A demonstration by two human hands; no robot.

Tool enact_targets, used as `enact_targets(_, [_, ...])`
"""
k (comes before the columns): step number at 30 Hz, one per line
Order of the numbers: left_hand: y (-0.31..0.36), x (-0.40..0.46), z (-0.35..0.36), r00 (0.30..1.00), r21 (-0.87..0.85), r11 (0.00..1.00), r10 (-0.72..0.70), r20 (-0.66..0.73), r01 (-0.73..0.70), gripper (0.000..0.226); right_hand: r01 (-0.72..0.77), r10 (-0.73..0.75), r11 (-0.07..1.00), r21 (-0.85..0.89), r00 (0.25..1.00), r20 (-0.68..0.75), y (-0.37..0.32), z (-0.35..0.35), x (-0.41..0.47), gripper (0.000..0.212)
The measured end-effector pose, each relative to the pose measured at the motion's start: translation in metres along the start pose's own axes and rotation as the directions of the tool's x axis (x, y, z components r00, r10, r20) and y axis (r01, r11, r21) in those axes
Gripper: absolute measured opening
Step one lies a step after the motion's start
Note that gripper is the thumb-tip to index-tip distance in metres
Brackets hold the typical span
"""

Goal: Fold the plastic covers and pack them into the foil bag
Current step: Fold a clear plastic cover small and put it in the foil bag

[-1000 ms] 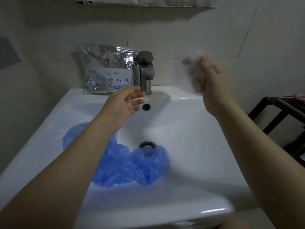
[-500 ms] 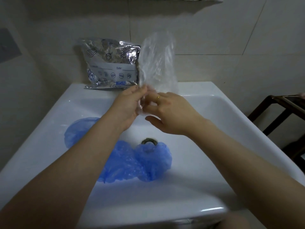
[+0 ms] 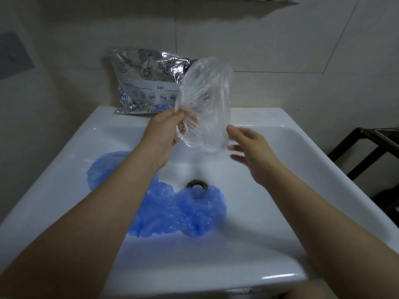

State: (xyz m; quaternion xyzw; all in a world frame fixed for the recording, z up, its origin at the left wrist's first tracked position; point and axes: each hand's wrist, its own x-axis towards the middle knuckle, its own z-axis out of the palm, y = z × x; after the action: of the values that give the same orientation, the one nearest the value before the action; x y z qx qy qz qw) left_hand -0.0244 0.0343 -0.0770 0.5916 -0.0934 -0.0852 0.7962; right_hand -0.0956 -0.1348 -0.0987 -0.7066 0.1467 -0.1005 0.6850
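Blue crumpled plastic covers (image 3: 164,203) lie in the basin of the white ceramic sink (image 3: 280,190), spread from its left slope to the round metal drain (image 3: 197,184), whose near edge they overlap. Behind them, on the back ledge of the sink, the crinkled silver foil bag (image 3: 142,83) with printed icons and a "Date:" line stands leaning against the pale tiled wall (image 3: 269,39). The left hand (image 3: 164,131) is raised above the basin, its fingers and thumb curled to pinch the gathered edge of a clear, thin plastic cover (image 3: 205,104). That cover hangs in the air over the back of the basin, puffed into a rounded oval, and partly hides the right side of the foil bag. Just right of the cover's lower edge, the right hand (image 3: 252,152) is motion-blurred, fingers spread and relaxed, holding nothing; whether its fingertips touch the cover cannot be told. At the far right, a dark wooden frame (image 3: 367,152) stands beside the sink.
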Motion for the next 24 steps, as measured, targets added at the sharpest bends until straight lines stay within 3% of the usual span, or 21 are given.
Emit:
enact_targets(3, [-0.002, -0.005, 0.007, 0.999, 0.039, 0.999, -0.005, 0.052, 0.003, 0.020, -0.139, 0.107, 0.983, 0.124, 0.966, 0.234, 0.006, 0.000, -0.001, 0.032])
enact_targets(5, [-0.003, -0.009, 0.011, 0.998, 0.031, 0.999, -0.025, 0.063, 0.023, 0.017, -0.117, 0.083, 0.985, 0.126, 0.965, 0.249, 0.009, 0.001, -0.001, 0.012])
enact_targets(7, [-0.004, -0.011, 0.014, 0.998, 0.081, 0.997, -0.019, 0.054, 0.014, 0.009, -0.056, 0.040, 0.995, 0.077, 0.979, 0.201, 0.010, 0.004, -0.001, 0.008])
enact_targets(9, [-0.008, -0.013, 0.015, 0.999, 0.317, 0.948, 0.024, 0.038, -0.035, 0.011, 0.060, -0.058, 0.998, -0.011, 0.991, 0.119, 0.009, 0.004, 0.000, 0.011])
enact_targets(11, [-0.014, -0.012, 0.013, 0.995, 0.599, 0.795, 0.074, 0.063, -0.097, 0.029, 0.203, -0.197, 0.974, -0.100, 0.978, 0.063, 0.007, 0.003, -0.001, 0.016])
enact_targets(12, [-0.017, -0.011, 0.011, 0.995, 0.663, 0.742, 0.075, 0.063, -0.097, 0.029, 0.256, -0.251, 0.957, -0.135, 0.966, 0.056, 0.006, 0.003, -0.001, 0.017])
enact_targets(16, [-0.021, -0.008, 0.007, 0.999, 0.551, 0.833, -0.045, -0.006, 0.041, 0.025, 0.288, -0.283, 0.942, -0.172, 0.958, 0.050, 0.005, 0.002, -0.001, 0.013])
enact_targets(20, [-0.016, -0.008, 0.011, 0.999, 0.372, 0.928, -0.004, 0.040, -0.012, 0.026, 0.205, -0.173, 0.959, -0.195, 0.970, 0.169, 0.005, -0.002, -0.003, 0.010])
enact_targets(24, [-0.012, -0.011, 0.017, 0.999, 0.230, 0.973, -0.037, 0.019, 0.031, 0.019, 0.136, -0.129, 0.990, -0.033, 0.979, 0.155, 0.002, -0.004, -0.003, 0.015])
